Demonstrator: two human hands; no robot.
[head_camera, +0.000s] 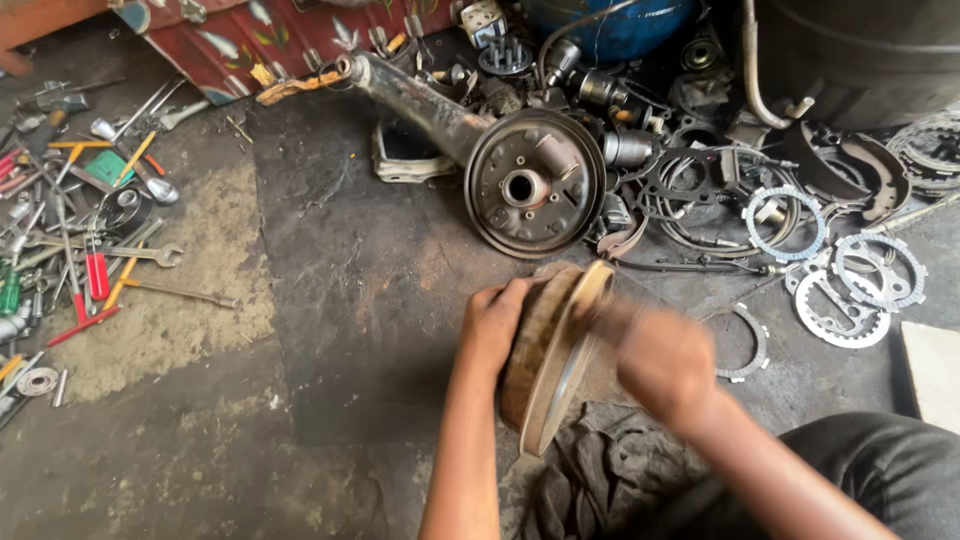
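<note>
A rusty round brake drum (553, 350) stands on its edge in front of me, above a dark rag (600, 470). My left hand (493, 325) grips its left side and holds it upright. My right hand (662, 362) is blurred against the drum's right face; whether it holds anything I cannot tell. Beyond the drum, an axle arm with a round brake backing plate (533, 185) lies on the oily floor.
Wrenches, screwdrivers and sockets (90, 230) are scattered at the left. Toothed clutch plates (850, 285), gaskets and brake shoes (880, 175) lie at the right. A blue tank (610, 25) and a large tyre (860, 50) stand at the back. My dark trouser leg (880, 470) is at the lower right.
</note>
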